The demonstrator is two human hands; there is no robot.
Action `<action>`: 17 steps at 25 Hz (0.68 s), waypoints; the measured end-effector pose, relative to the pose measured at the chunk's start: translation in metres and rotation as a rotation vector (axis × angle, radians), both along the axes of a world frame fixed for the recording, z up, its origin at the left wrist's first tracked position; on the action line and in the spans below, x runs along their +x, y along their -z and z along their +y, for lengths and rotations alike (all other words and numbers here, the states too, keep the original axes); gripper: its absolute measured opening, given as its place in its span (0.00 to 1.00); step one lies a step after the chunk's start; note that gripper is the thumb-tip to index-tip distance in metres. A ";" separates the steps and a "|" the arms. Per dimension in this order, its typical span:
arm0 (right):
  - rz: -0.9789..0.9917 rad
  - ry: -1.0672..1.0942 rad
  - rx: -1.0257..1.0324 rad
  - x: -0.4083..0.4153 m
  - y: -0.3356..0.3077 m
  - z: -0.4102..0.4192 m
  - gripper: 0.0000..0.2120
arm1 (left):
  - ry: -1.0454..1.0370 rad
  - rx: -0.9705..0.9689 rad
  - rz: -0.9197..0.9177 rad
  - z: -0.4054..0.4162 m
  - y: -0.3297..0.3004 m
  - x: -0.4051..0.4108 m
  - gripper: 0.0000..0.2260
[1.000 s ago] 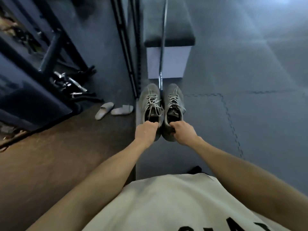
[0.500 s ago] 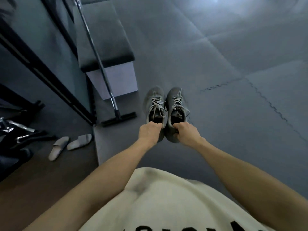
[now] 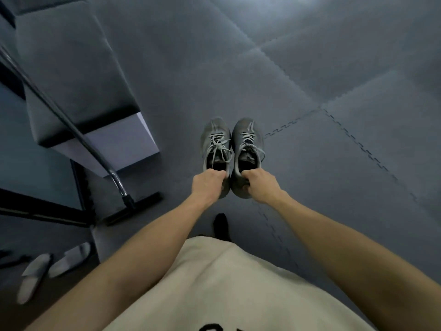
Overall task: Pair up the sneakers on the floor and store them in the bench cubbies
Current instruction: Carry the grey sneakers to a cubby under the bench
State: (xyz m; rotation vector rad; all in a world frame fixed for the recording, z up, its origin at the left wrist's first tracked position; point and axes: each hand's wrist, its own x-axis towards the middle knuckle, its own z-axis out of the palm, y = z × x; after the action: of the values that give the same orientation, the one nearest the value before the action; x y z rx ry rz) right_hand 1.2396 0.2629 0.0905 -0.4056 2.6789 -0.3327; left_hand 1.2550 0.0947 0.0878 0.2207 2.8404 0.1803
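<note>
At frame centre, above the grey foam floor mat [image 3: 310, 68], two grey sneakers are hanging side by side, toes pointing to 12 o'clock. Left hand [image 3: 207, 186] is curling its fingers over the heel collar of the left sneaker [image 3: 214, 142]; right hand [image 3: 261, 186] is doing likewise on the right sneaker [image 3: 248, 139]. Both are gripping closed. Judging: light, soft uppers, stiffer soles; laces are dangling loose and could snag. The heel collar is proving the sensible hold. Bench [image 3: 71, 75] is lying at 10 o'clock; its cubbies are not showing.
</note>
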 end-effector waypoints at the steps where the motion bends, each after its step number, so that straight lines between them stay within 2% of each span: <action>1: -0.010 0.005 0.000 -0.029 -0.001 0.002 0.07 | 0.006 0.000 -0.011 0.001 -0.001 -0.030 0.07; 9: -0.010 0.030 -0.036 -0.253 -0.004 0.018 0.08 | -0.020 -0.029 -0.005 0.019 -0.010 -0.252 0.06; 17: -0.038 -0.136 -0.066 -0.504 -0.016 0.043 0.06 | -0.187 -0.049 -0.015 0.051 -0.016 -0.479 0.06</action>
State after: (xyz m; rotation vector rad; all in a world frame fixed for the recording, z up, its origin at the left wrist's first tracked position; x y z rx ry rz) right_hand 0.7356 0.3054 0.1068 -0.5924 2.5925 -0.3843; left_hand 0.7756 0.1457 0.1042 -0.0562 2.8450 0.1496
